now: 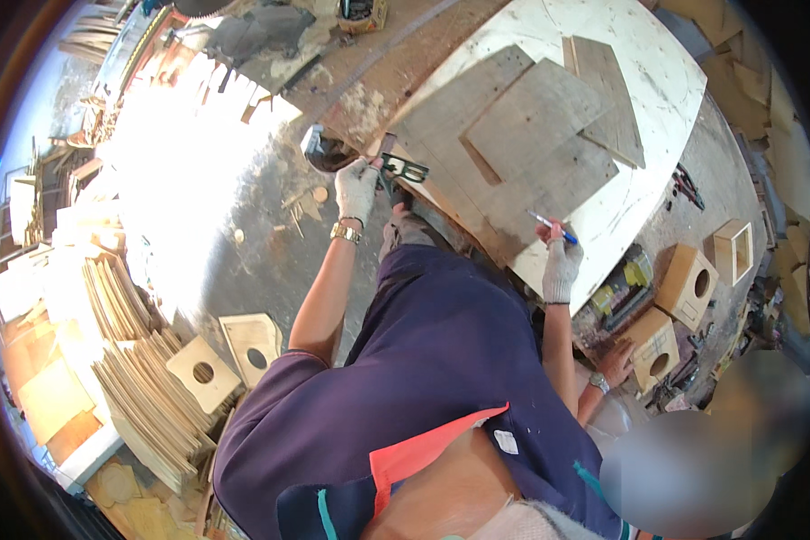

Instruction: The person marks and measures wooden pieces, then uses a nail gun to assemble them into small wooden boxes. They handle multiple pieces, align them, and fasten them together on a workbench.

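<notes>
By a flat grey-brown wooden panel (540, 126), the left grip (357, 191) grasped a dark angular tool (405, 168), the right grip (560, 263) a slim blue-white pen (568, 238), apparently for marking, next needing a steady tip.

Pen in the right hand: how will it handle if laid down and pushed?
Likely stiff: the pen looks straight and slim. Probably light, given its thin barrel and the fingertip hold of the right hand. May roll on the grey wooden board if nudged, since the barrel looks rounded.
</notes>
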### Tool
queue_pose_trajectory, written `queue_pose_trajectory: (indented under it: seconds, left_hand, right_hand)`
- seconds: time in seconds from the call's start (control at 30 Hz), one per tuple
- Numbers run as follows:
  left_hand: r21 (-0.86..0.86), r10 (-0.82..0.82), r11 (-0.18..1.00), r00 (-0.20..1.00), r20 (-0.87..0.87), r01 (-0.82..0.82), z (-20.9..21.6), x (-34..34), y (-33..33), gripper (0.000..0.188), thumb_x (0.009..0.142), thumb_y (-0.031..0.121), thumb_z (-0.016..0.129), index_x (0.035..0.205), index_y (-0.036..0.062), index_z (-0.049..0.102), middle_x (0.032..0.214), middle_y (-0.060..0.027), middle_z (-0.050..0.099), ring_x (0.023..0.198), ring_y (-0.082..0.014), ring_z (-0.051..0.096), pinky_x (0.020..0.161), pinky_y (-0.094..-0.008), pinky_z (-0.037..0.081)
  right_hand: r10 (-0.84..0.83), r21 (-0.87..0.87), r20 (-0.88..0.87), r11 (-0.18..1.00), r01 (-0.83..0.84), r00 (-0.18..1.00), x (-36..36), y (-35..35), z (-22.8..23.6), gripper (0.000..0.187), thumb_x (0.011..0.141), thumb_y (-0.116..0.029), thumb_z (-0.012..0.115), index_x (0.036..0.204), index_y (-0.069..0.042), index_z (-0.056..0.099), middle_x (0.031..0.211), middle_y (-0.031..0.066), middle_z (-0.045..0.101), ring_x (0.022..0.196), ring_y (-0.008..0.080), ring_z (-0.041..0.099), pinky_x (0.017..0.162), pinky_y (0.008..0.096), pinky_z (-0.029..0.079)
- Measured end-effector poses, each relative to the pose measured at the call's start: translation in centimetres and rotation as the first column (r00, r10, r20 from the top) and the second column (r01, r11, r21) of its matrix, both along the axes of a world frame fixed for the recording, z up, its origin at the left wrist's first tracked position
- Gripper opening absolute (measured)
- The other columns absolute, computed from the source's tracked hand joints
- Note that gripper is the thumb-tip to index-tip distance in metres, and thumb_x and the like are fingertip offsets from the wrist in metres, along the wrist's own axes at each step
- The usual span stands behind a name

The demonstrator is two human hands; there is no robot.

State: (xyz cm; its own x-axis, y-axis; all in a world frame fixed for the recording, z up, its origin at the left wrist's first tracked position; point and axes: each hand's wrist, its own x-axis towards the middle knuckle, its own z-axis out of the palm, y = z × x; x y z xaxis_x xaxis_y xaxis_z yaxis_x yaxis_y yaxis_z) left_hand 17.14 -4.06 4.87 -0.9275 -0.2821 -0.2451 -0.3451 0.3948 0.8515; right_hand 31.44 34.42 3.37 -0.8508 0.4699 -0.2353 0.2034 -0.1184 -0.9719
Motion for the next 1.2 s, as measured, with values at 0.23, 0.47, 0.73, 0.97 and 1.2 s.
queue_pose_trajectory:
  seconds: [0.23, 0.47, 0.73, 0.97, 1.2]
  left_hand:
    - [-0.005, -0.147, 0.989, 0.98, -0.131, 0.147, -2.4, -19.3, -6.1, 0.024, 0.097, 0.024, 0.077, 0.1, 0.0005, 0.082, 0.069, -0.0038, 0.071, 0.057, -0.0106, 0.066, 0.05, -0.0302, 0.051]
    - [-0.171, -0.61, 0.793, 0.765, -0.209, 0.585, 0.9, -27.8, -2.6, 0.031, 0.106, 0.03, 0.066, 0.119, 0.0034, 0.076, 0.086, -0.013, 0.074, 0.082, -0.0178, 0.072, 0.077, -0.0355, 0.056]
    - [0.563, -0.855, 0.259, 0.458, -0.244, 0.784, 9.1, -20.7, 2.2, 0.033, 0.104, 0.008, 0.067, 0.135, -0.0027, 0.067, 0.116, -0.0126, 0.079, 0.092, -0.0162, 0.074, 0.087, -0.032, 0.058]
    - [0.477, -0.913, 0.2, 0.34, -0.226, 0.856, 10.7, -21.2, 1.3, 0.02, 0.103, 0.002, 0.065, 0.121, -0.006, 0.069, 0.116, -0.0143, 0.078, 0.092, -0.016, 0.074, 0.087, -0.031, 0.057]
    - [0.532, -0.944, 0.118, 0.261, -0.203, 0.839, 9.7, -21.5, 1.5, 0.022, 0.103, 0.011, 0.07, 0.115, -0.0068, 0.07, 0.104, -0.01, 0.078, 0.087, -0.0142, 0.072, 0.08, -0.0305, 0.057]
  right_hand:
    - [-0.231, -0.002, -0.019, 0.973, 0.231, 0.973, -4.6, -6.1, 1.2, 0.03, 0.11, -0.026, 0.063, 0.107, 0.002, 0.074, 0.087, 0.0062, 0.074, 0.08, 0.0136, 0.068, 0.077, 0.0305, 0.053]
    - [-0.395, -0.023, -0.156, 0.918, 0.397, 0.905, -11.8, -14.4, 6.7, 0.029, 0.109, -0.027, 0.064, 0.107, 0.002, 0.07, 0.091, 0.0079, 0.072, 0.083, 0.0185, 0.071, 0.078, 0.0333, 0.054]
    - [-0.431, -0.117, -0.303, 0.902, 0.415, 0.85, -17.3, -20.4, 14.0, 0.026, 0.109, -0.025, 0.065, 0.11, 0.0, 0.066, 0.092, 0.0075, 0.07, 0.082, 0.0205, 0.073, 0.08, 0.0368, 0.056]
    - [-0.443, -0.117, -0.256, 0.896, 0.428, 0.859, -19.0, -21.9, 14.0, 0.022, 0.108, -0.023, 0.066, 0.106, -0.002, 0.066, 0.091, 0.0062, 0.07, 0.081, 0.0179, 0.073, 0.077, 0.0336, 0.058]
    - [-0.293, -0.177, -0.148, 0.948, 0.266, 0.944, -20.2, -22.7, 14.6, 0.016, 0.106, -0.017, 0.067, 0.105, -0.001, 0.065, 0.086, 0.0024, 0.069, 0.079, 0.0124, 0.069, 0.074, 0.0296, 0.055]
